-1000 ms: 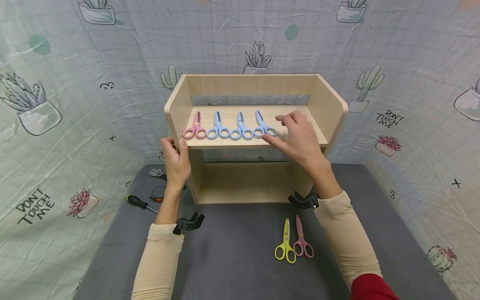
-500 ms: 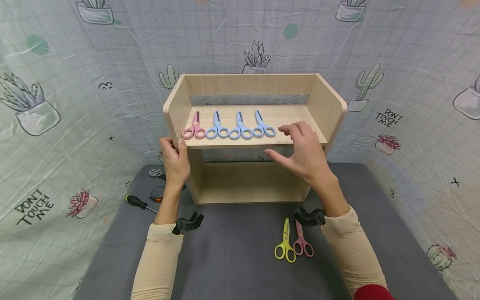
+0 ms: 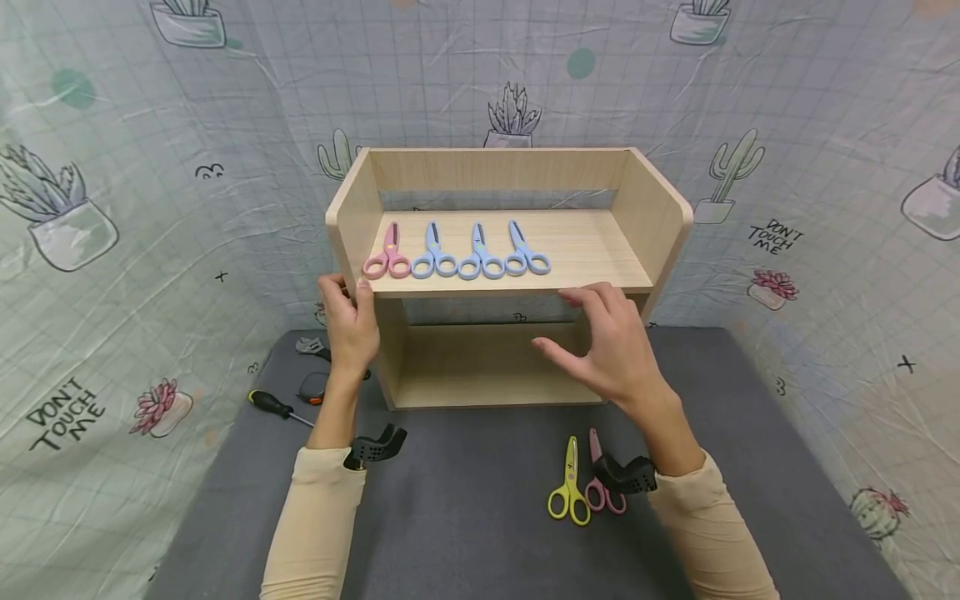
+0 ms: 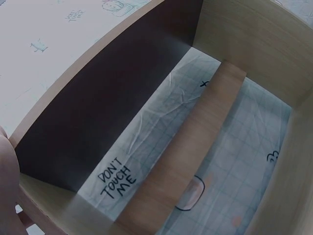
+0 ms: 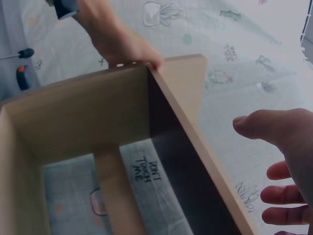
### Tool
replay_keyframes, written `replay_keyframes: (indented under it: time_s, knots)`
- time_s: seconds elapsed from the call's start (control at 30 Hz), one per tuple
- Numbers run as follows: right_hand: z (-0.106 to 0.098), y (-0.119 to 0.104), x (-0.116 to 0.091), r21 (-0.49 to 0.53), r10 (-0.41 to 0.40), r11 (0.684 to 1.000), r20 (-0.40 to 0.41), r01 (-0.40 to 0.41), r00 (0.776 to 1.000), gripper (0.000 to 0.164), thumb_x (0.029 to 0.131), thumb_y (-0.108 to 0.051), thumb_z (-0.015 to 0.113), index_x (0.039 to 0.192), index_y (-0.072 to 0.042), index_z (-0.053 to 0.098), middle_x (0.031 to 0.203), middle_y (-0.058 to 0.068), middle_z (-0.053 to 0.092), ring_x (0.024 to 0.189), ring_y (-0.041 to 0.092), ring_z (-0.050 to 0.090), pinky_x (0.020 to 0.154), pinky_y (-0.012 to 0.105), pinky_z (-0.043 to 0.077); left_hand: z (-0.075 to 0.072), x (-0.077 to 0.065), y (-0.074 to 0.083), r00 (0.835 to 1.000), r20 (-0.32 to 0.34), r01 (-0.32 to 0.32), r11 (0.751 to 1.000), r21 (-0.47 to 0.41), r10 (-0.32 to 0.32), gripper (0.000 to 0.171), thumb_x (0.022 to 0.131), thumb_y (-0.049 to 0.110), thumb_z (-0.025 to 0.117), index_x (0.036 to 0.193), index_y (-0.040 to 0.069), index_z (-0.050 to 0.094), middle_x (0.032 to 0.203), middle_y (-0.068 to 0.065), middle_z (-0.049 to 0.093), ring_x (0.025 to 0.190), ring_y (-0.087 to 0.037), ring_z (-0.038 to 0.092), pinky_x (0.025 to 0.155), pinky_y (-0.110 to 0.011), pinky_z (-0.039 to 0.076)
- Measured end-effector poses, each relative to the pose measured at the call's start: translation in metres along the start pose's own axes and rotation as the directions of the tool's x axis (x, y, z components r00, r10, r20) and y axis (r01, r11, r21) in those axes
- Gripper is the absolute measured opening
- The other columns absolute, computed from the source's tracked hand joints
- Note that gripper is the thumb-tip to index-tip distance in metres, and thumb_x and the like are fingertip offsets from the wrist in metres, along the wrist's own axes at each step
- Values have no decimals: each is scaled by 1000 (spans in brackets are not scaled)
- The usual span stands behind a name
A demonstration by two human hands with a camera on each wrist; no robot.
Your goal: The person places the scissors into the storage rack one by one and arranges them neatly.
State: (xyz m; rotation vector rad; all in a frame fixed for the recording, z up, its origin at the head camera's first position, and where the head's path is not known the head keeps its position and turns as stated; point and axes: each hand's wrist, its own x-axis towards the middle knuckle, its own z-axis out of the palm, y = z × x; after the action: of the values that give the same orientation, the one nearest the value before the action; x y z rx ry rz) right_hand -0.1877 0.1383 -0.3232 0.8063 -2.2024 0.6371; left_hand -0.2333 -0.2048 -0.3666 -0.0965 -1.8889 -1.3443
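My left hand (image 3: 351,323) grips the left side of a light wooden shelf unit (image 3: 510,292), its thumb at the upper board's front corner. On that upper board lie one pink pair of scissors (image 3: 387,254) and several blue pairs of scissors (image 3: 480,254) in a row, blades to the back. My right hand (image 3: 618,346) hovers in front of the unit's right part, thumb and fingers spread with nothing between them. Below it on the grey table lie yellow scissors (image 3: 570,483) and a second pink pair of scissors (image 3: 595,446), which the wrist camera partly covers.
Left of the unit lie a screwdriver (image 3: 273,405), an adjustable wrench (image 3: 311,346) and a dark round object (image 3: 312,387) with an orange part, close to my left forearm. A printed cloth (image 3: 450,75) hangs behind and at both sides.
My right hand has drawn back from beside the rightmost blue scissors, down and toward me, off the upper board. The left hand keeps its grip; the scissors lie as before.
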Motion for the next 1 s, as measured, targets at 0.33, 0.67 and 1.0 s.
replay_keyframes:
  time_s: [0.33,0.67,1.0]
  knots:
    - [7,0,-29,37,-18,999,-3,18,1000,62,80,-49,75,118,-2,64,110,13,63,100,31,56,81,47,40,0,0,0,1000,3,8,1000,-13,-8,39,98,24,44,113,-11,36,110,-25,42,87,-12,38,76,-31,32]
    - [21,3,-57,61,-22,998,19,21,1000,60,79,-47,77,118,-3,66,107,11,63,97,29,57,79,45,40,-1,-1,0,1000,-3,10,1000,5,-10,41,97,29,43,113,-9,37,108,-23,42,88,-15,40,76,-32,33]
    - [30,6,-83,64,15,998,68,-19,998,58,79,-45,77,119,-4,65,109,9,63,102,27,56,84,46,42,-1,-1,1,1000,5,9,1000,3,-9,42,97,29,43,114,-9,37,108,-23,42,87,-15,39,76,-32,32]
